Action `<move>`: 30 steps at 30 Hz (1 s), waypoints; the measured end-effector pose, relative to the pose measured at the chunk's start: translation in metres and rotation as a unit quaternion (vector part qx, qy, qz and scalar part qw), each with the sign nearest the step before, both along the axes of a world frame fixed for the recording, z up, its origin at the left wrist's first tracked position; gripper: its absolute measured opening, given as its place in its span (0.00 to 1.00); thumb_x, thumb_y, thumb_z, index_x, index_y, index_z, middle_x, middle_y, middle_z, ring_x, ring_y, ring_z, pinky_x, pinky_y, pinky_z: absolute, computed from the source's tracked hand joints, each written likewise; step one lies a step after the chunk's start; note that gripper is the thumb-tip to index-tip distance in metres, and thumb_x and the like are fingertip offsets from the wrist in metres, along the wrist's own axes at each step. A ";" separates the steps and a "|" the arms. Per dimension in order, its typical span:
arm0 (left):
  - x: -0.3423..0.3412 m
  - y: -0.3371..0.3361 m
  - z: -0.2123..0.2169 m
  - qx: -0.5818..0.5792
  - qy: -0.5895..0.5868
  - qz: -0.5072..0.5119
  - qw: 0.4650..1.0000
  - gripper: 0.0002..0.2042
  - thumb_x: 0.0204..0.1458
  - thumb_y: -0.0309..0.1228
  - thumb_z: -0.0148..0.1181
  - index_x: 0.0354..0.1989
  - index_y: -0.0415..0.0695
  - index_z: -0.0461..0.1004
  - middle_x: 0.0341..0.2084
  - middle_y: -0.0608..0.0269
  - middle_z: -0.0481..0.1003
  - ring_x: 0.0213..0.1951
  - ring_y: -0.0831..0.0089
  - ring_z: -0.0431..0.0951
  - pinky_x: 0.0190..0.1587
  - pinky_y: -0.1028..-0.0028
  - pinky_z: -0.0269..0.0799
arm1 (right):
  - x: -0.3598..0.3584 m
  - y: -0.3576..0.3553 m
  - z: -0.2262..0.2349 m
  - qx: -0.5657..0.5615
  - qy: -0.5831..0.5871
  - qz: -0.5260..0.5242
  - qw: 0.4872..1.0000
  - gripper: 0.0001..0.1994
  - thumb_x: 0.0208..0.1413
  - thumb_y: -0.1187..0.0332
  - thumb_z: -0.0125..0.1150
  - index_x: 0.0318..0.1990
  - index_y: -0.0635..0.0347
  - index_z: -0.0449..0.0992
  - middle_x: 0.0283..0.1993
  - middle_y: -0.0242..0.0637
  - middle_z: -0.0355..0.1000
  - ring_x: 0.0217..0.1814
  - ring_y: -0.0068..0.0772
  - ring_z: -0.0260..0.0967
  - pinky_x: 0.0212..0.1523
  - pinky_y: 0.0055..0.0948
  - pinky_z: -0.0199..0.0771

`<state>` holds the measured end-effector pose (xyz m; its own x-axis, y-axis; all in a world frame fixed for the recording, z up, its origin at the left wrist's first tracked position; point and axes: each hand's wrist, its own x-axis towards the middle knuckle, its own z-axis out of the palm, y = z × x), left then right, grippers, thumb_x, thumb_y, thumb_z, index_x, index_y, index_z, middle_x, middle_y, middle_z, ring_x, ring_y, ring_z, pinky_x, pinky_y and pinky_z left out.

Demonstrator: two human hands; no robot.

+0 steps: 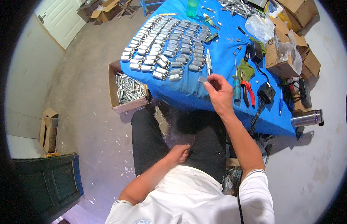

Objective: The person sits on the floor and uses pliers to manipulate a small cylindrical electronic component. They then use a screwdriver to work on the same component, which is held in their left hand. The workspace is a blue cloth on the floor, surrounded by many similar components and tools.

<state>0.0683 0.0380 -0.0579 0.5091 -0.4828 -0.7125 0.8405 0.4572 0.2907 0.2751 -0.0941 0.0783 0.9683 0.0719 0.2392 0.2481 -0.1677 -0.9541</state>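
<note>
Small grey piece (202, 79) was pinched between right hand's (221, 93) thumb and fingertips, over blue cloth (166, 89). Metal cylinders (156, 49) lay in rows nearby. Left hand (179, 153) was curled at the lap; contents could not be told.

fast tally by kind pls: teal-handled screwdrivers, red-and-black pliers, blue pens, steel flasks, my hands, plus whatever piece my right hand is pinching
Teal-handled screwdriver: 1
Red-and-black pliers: 1
Blue pen: 1
Steel flask: 1
Hands, left hand and right hand: 2
Small grey piece, pinched: 1
Total: 7
</note>
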 end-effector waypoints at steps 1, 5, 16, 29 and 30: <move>-0.001 0.001 -0.002 -0.005 0.005 0.010 1.000 0.16 0.60 0.37 0.52 0.19 0.50 0.61 0.12 0.73 0.58 0.13 0.82 0.51 0.16 0.78 0.45 | 0.010 0.007 -0.005 -0.034 -0.043 -0.007 0.998 0.10 0.51 0.73 0.65 0.40 0.64 0.76 0.36 0.35 0.76 0.35 0.26 0.72 0.38 0.24 0.72; -0.001 0.006 -0.007 -0.003 0.018 0.033 0.999 0.16 0.61 0.37 0.52 0.20 0.50 0.61 0.12 0.73 0.58 0.12 0.82 0.51 0.15 0.79 0.46 | 0.028 0.022 -0.018 -0.190 -0.186 -0.026 0.964 0.12 0.47 0.73 0.66 0.41 0.62 0.77 0.40 0.40 0.76 0.42 0.40 0.73 0.44 0.33 0.72; 0.006 0.004 -0.011 -0.008 -0.002 0.009 1.000 0.16 0.60 0.38 0.53 0.20 0.49 0.62 0.12 0.72 0.60 0.13 0.82 0.53 0.16 0.79 0.47 | 0.015 0.011 -0.022 -0.257 -0.117 -0.033 0.959 0.12 0.48 0.72 0.65 0.41 0.62 0.76 0.37 0.45 0.74 0.41 0.48 0.71 0.42 0.42 0.70; 0.010 0.003 -0.011 0.010 0.013 0.009 1.000 0.16 0.60 0.38 0.53 0.19 0.49 0.62 0.12 0.71 0.61 0.12 0.82 0.53 0.15 0.79 0.45 | 0.028 0.027 -0.022 -0.309 -0.116 -0.053 0.942 0.10 0.49 0.67 0.64 0.38 0.61 0.77 0.31 0.46 0.74 0.36 0.50 0.72 0.37 0.43 0.70; 0.011 0.003 -0.011 0.013 0.013 0.008 1.000 0.16 0.60 0.38 0.53 0.19 0.49 0.62 0.12 0.71 0.61 0.12 0.82 0.53 0.15 0.78 0.45 | 0.029 0.027 -0.022 -0.306 -0.111 -0.053 0.944 0.10 0.49 0.67 0.64 0.38 0.62 0.77 0.31 0.46 0.74 0.36 0.50 0.72 0.37 0.43 0.70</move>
